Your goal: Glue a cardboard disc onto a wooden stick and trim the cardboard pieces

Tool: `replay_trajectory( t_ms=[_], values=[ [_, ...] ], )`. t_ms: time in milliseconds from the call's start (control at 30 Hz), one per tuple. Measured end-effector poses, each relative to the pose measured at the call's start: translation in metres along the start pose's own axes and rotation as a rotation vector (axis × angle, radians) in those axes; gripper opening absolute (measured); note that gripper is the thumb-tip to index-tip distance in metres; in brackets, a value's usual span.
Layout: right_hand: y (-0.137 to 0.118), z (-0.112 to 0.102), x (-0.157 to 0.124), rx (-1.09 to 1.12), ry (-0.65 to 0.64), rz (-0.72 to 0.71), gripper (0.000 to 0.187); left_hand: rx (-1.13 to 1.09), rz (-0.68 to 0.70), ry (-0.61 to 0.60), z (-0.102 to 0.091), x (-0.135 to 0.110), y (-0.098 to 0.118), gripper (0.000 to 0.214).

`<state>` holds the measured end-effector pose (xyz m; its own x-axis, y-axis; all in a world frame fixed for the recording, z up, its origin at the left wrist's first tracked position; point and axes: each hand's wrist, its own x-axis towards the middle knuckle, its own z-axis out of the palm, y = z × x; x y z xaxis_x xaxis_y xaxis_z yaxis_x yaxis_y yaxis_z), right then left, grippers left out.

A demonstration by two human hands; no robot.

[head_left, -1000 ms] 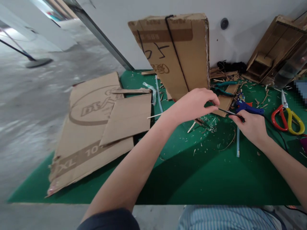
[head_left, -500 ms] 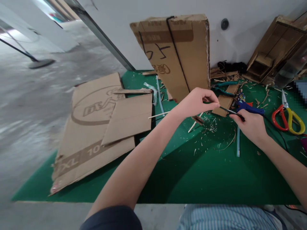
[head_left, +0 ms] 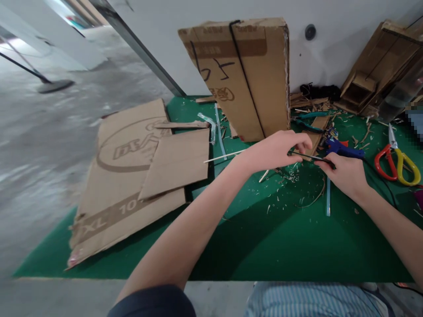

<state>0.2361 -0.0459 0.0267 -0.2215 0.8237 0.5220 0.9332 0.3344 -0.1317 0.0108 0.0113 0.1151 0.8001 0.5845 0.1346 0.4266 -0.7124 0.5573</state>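
My right hand (head_left: 348,174) is closed around the near end of a thin dark tool (head_left: 313,157), slim and straight, its exact kind unclear. At the tool's far end are the bent fingers of my left hand (head_left: 282,149), thumb below and fingers above, closed about the tip. Below both hands lie pale shavings (head_left: 292,175) and the end of a white stick (head_left: 263,176). Another thin stick (head_left: 223,156) runs out from under my left forearm. Just behind my left hand stands a tall cardboard box (head_left: 264,79) with a black cord around it.
Flat cardboard sheets (head_left: 178,163) cover the table's left side. Scissors (head_left: 395,158) with red and yellow handles, a blue glue gun (head_left: 345,149) and teal-handled pliers (head_left: 310,122) lie at the right. A clear glue stick (head_left: 328,196) is near my right hand. Cardboard pieces (head_left: 373,70) lean on the wall.
My left hand has moved slightly down and toward me, its fingers bending more over the tool's far end. The tool now lies flatter. My right hand has barely moved.
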Motion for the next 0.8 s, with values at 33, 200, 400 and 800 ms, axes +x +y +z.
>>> replay_trajectory(
  t_ms=[33, 200, 400, 800],
  values=[
    [0.0, 0.0, 0.0, 0.004, -0.004, -0.006, 0.049, 0.017, -0.006, -0.007, 0.002, 0.001, 0.0, 0.017],
    [0.002, 0.0, 0.0, 0.04, -0.024, -0.031, 0.047, -0.054, -0.006, 0.02, 0.0, 0.001, -0.005, 0.017],
    [0.003, 0.002, -0.001, 0.028, -0.044, -0.063, 0.047, -0.146, -0.06, -0.095, -0.003, -0.001, -0.01, 0.02],
    [0.005, 0.001, -0.001, 0.078, -0.038, -0.094, 0.047, -0.14, -0.071, -0.2, -0.001, -0.001, -0.011, 0.006]
  ],
)
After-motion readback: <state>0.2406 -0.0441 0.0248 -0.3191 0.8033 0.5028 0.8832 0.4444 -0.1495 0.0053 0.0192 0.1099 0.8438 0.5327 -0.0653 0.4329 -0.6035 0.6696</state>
